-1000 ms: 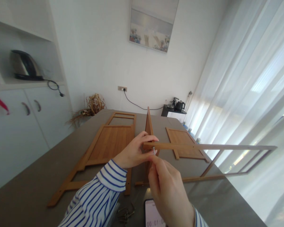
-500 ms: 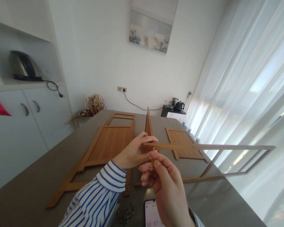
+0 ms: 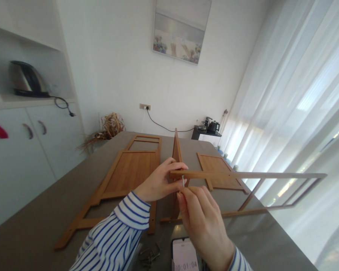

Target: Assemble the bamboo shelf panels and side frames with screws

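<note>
Grey tabletop (image 3: 45, 222) nearest holds a phone (image 3: 185, 254) and loose hardware (image 3: 149, 256). Above them, the right hand (image 3: 203, 218) has its grip pinched on a small metal key (image 3: 183, 181) set in the frame rail (image 3: 243, 175). The left hand (image 3: 159, 182) clamps that rail's end against an upright panel (image 3: 176, 158). Seemingly one joint is mid-fastening; two panels (image 3: 130, 169) lie flat beyond, unattached. No containers show.

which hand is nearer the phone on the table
Right. The right hand is just above the phone, pinching a small metal tool at the wooden rail. The left hand grips the rail's end farther up.
</note>
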### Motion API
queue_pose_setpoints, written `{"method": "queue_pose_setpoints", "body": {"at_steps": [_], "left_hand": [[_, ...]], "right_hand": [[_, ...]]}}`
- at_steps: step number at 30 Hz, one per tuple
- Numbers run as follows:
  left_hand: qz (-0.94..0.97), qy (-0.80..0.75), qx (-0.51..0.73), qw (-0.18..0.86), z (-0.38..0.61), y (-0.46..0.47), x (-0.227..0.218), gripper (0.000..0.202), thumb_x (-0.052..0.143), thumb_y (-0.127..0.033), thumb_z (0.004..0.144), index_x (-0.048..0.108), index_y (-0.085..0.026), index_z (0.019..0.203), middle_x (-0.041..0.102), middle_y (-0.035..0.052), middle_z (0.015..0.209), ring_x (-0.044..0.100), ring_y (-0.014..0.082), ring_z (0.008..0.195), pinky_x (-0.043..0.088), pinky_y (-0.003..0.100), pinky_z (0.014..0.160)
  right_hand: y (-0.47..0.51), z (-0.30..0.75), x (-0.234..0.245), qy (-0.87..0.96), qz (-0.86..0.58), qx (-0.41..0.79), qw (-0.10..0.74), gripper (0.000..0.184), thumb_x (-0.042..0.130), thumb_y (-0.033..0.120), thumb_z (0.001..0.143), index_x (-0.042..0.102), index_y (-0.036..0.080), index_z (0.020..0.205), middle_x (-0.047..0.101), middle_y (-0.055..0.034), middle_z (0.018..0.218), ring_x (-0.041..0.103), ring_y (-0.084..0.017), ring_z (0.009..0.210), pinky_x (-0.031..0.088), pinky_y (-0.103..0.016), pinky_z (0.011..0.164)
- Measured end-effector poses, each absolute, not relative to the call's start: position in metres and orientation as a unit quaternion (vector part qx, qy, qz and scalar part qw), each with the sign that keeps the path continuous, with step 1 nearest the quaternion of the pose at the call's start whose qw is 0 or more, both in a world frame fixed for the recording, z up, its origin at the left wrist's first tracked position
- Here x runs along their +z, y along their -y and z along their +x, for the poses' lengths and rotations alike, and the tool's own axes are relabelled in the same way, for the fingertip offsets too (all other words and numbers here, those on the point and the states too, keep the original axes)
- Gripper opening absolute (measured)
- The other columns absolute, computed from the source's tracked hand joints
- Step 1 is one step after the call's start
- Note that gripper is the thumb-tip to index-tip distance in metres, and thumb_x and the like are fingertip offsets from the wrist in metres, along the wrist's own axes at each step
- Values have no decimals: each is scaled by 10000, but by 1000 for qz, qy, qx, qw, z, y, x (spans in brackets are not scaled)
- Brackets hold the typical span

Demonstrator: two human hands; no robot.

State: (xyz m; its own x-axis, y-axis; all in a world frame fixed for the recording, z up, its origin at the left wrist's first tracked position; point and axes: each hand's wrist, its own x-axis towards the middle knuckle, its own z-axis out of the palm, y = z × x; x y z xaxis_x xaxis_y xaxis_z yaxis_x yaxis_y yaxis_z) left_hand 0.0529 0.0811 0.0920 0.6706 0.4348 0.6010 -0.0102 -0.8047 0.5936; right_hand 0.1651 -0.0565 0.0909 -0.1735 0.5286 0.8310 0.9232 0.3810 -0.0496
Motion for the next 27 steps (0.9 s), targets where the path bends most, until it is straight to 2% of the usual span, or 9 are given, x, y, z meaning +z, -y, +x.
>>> {"method": "queue_pose_setpoints", "body": {"at_steps": [2,4,8,11,14,17,22,24,27], "left_hand": [[867,-124,387,289,53,-82,91,255,570,-299,827,574,-218,1068,489,18,935,516,139,838,462,279,794],[868,-122,390,283,53,-83,90,271,583,-282,815,572,-222,1079,492,18,945,516,142,846,457,288,813],[871,-110,391,276,52,-85,89,311,609,-264,799,563,-227,1104,494,20,960,523,147,866,446,299,843],[869,-107,392,284,52,-86,88,307,613,-275,802,564,-226,1101,496,23,963,528,153,878,445,310,856],[866,-105,393,291,53,-85,89,303,612,-288,805,564,-225,1098,495,23,958,531,153,870,452,308,843],[865,-111,391,293,53,-83,90,276,597,-301,816,570,-223,1080,490,19,949,526,145,856,456,294,823],[868,-116,391,283,52,-82,92,262,581,-285,822,567,-224,1076,488,14,944,521,142,862,448,297,846],[870,-119,390,279,52,-83,92,256,578,-278,821,570,-227,1072,490,12,940,518,144,862,446,301,849],[869,-116,390,281,52,-86,90,264,584,-286,819,572,-227,1076,490,14,944,516,145,856,446,302,838]], "right_hand": [[55,163,91,721,-490,-248,423,206,492,101,889,564,118,1080,610,-72,755,552,-178,674,496,-321,621],[55,160,91,702,-497,-197,471,221,473,102,893,534,128,1104,620,-69,784,569,-165,681,498,-300,621],[58,156,89,620,-528,18,580,178,427,169,929,541,195,1064,638,-31,814,605,-122,686,508,-229,613],[59,157,87,577,-525,135,611,166,407,229,949,563,213,1003,632,-3,752,588,-98,617,493,-185,548],[61,161,85,607,-520,122,588,180,429,227,941,569,227,1054,644,-16,838,607,-110,708,510,-210,629],[62,166,87,676,-518,27,523,201,465,185,918,571,219,1084,637,-46,931,602,-152,831,505,-280,741],[63,167,89,713,-519,-111,458,225,422,127,913,568,175,1077,649,-69,835,595,-185,757,491,-310,675],[63,162,88,695,-530,-78,480,237,409,136,915,548,181,1102,661,-68,848,617,-180,770,499,-292,676],[62,152,87,639,-541,53,545,200,399,190,932,524,209,1088,682,-47,881,642,-147,750,510,-247,662]]}}
